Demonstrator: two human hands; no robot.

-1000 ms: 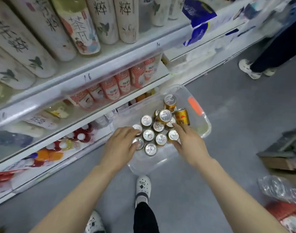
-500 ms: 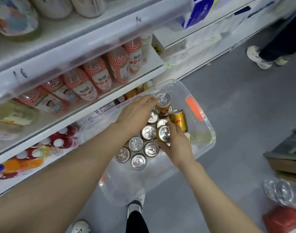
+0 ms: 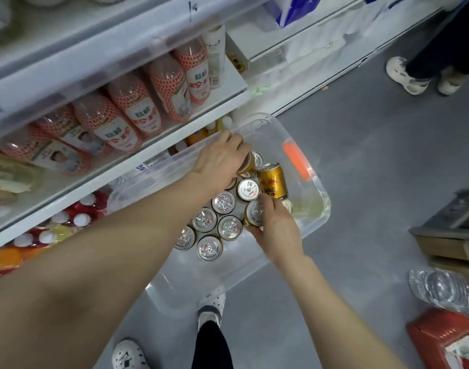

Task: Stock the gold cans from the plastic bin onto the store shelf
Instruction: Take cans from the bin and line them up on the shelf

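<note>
Head: left fingers grip far can, right fingers near can.

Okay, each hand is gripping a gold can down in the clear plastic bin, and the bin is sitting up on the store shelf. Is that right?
Not quite. The head view shows the plastic bin sitting on the grey floor in front of the shelf, not up on it. The rest holds: the left hand grips one gold can and the right hand grips another gold can, both inside the bin.

Glossy metal cans, clear plastic bin
</note>
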